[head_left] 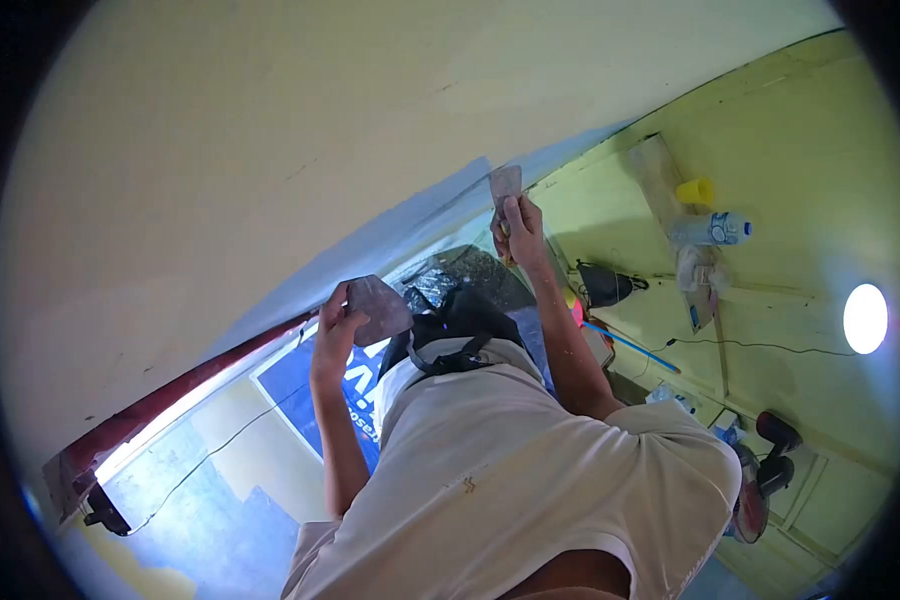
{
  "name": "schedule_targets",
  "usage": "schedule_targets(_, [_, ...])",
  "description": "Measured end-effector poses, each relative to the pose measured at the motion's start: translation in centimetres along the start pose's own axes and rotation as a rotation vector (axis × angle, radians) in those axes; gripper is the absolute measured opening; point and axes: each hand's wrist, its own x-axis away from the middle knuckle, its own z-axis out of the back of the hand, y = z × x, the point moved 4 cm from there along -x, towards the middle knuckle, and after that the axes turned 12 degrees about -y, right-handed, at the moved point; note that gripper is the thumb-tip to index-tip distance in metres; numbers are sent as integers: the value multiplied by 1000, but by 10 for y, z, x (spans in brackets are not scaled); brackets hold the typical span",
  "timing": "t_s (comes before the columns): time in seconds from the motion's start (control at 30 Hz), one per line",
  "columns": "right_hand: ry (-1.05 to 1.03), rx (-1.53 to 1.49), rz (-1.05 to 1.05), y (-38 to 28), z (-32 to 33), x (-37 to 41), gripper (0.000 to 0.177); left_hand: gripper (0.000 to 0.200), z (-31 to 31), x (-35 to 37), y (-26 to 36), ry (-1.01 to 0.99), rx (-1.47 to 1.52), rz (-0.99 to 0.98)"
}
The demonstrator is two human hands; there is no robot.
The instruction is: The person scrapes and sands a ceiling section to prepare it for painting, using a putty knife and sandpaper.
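My left hand (334, 338) is closed on the edge of a flat, greyish plate (378, 308) with angled corners, its thumb lying across the face. In my right hand (519, 228) is a putty knife (506, 182), its broad, dull blade pointing up and the thumb pressed along it. Most of the handle is hidden by the fingers. Both hands are in front of my body, close to the pale wall (240, 130). A bluish-grey patch (410, 205) runs along the wall's lower part, and the putty knife's blade overlaps its right end in this view.
On the right, a ledge holds a water bottle (712, 229) and a yellow cup (694, 192). A black bag (604, 284) hangs nearby. A fan (760, 480) stands at lower right, and a blue printed banner (305, 400) lies below my left arm. A lit lamp (864, 319) shines at far right.
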Motion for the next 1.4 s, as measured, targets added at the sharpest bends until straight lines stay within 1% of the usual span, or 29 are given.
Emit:
schedule_targets(0.1, [-20, -8, 22, 4, 5, -5, 38, 59, -11, 3, -7, 67, 154, 70])
schedule_targets(0.13, [-21, -8, 31, 2, 3, -5, 38, 56, -13, 4, -7, 38, 156, 57])
schedule_targets(0.23, [20, -70, 60, -14, -4, 1, 37, 52, -15, 2, -12, 56, 56, 128])
schedule_targets(0.33, [4, 22, 55, 2, 12, -10, 38, 45, -23, -6, -11, -64, 60, 98])
schedule_targets(0.43, [-24, -9, 60, 5, 14, -12, 37, 37, -23, -8, -4, 48, 68, 63])
schedule_targets(0.47, [-31, -21, 66, 4, 12, -13, 38, 34, -24, -8, 2, -8, 60, 67])
schedule_targets(0.53, [-38, -42, 68, -15, 2, -7, 40, 34, -35, -10, 14, -4, 116, 71])
schedule_targets(0.63, [53, -59, 30, 8, 12, -12, 38, 33, -32, -9, 8, 11, 115, 111])
schedule_targets(0.7, [40, -27, 23, 6, 15, -12, 38, 33, -40, -6, 8, 23, 143, 102])
schedule_targets(0.73, [37, -3, 17, -2, 13, -9, 38, 35, -36, -7, 3, -20, 122, 114])
schedule_targets(0.77, [39, 23, 2, -8, 11, -2, 38, 35, -34, -5, -4, -15, 129, 120])
schedule_targets(0.8, [31, -24, -5, -11, 7, 1, 39, 35, -39, -4, 0, -15, 134, 126])
schedule_targets(0.87, [10, -34, -4, 9, 14, -6, 37, 36, -43, -7, -1, -19, 123, 148])
schedule_targets(0.93, [-23, -50, 24, 14, 17, -11, 36, 37, -43, -8, -4, -20, 92, 185])
schedule_targets(1.03, [-8, -33, 30, 13, 17, -10, 38, 37, -46, -11, 1, -43, 84, 176])
schedule_targets(1.13, [64, -87, -45, 24, 19, -9, 40, 36, -50, -13, 9, -43, 95, 144])
schedule_targets(1.17, [34, -73, 7, 22, 19, -16, 40, 36, -46, -18, 8, -41, 73, 141])
schedule_targets(1.23, [-18, -56, 79, -7, 4, -14, 40, 36, -41, -14, 2, -28, 33, 168])
schedule_targets(1.27, [-53, -53, 117, -15, 1, -17, 39, 34, -43, -14, 3, -11, 70, 145])
schedule_targets(1.37, [13, -71, 98, 7, 12, -16, 38, 31, -48, -12, 11, 4, 59, 157])
schedule_targets(1.4, [34, -103, 47, 8, 12, -14, 39, 28, -52, -11, 18, 26, 77, 121])
